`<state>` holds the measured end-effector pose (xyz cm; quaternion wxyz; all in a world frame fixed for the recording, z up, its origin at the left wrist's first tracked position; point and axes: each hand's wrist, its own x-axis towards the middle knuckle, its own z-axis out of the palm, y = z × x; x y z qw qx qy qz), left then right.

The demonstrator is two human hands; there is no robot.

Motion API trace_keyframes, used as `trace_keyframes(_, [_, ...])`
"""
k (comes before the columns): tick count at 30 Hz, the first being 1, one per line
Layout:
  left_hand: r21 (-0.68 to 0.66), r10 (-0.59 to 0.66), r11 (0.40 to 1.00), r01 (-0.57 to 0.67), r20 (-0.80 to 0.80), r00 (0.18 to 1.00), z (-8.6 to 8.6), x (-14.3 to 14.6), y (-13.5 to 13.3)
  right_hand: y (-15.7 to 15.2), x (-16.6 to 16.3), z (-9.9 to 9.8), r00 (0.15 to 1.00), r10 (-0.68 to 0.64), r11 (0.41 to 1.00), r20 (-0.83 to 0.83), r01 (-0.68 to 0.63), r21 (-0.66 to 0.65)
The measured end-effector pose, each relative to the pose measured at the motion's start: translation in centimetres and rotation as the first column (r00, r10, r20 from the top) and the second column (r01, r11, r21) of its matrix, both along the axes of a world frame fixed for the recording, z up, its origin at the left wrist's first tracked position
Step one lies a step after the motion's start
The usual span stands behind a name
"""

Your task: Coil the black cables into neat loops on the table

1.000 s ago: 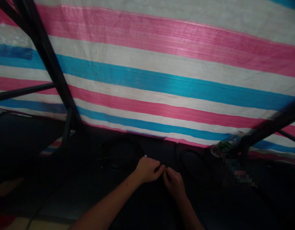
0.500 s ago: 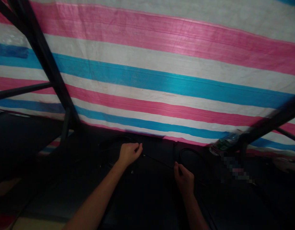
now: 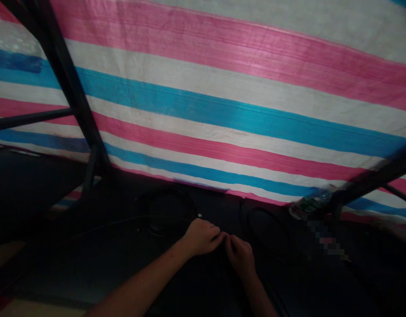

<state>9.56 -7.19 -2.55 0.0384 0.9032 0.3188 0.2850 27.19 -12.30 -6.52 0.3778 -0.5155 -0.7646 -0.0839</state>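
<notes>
My left hand is closed, thumb and fingers pinched together over the dark surface. A thin black cable runs leftward from it. My right hand is pinched too, its fingertips meeting those of my left hand. The stretch of cable between the fingertips is hidden by the fingers. Behind my left hand lies a coil of black cable, with a small whitish tip near its right side. Another black cable coil lies beyond my right hand.
A clear plastic bottle with a green label lies at the back right, by a dark slanted post. A dark metal frame stands on the left. Pink, white and blue striped sheeting hangs behind the dark surface.
My left hand has moved right and toward me, my right hand slightly left. The cable stretched between them no longer shows there, and the fingertips now meet. The left coil is more visible.
</notes>
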Motion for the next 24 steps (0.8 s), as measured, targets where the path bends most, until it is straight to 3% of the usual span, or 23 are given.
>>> trace_keyframes(8, [0.036, 0.204, 0.977, -0.208, 0.092, 0.975, 1.0, -4.5, 4.0, 0.2, 2.3, 0.5, 0.988, -0.152, 0.986, 0.001, 0.152, 0.070])
trace_keyframes(14, [-0.037, 0.377, 0.926, -0.377, 0.180, 0.908, 1.2, -7.7, 6.0, 0.0, 4.8, 0.5, 0.942, -0.335, 0.928, -0.028, 0.335, 0.166])
trace_keyframes(19, [-0.039, 0.335, 0.942, -0.334, 0.181, 0.925, 0.9, -6.6, 5.4, 0.1, 3.9, 0.3, 0.944, -0.329, 0.931, -0.024, 0.329, 0.162])
trace_keyframes(24, [0.021, 0.093, 0.995, -0.095, 0.088, 0.992, 0.1, -2.4, 2.0, 0.1, 1.3, 0.2, 0.981, -0.193, 0.971, 0.007, 0.190, 0.147])
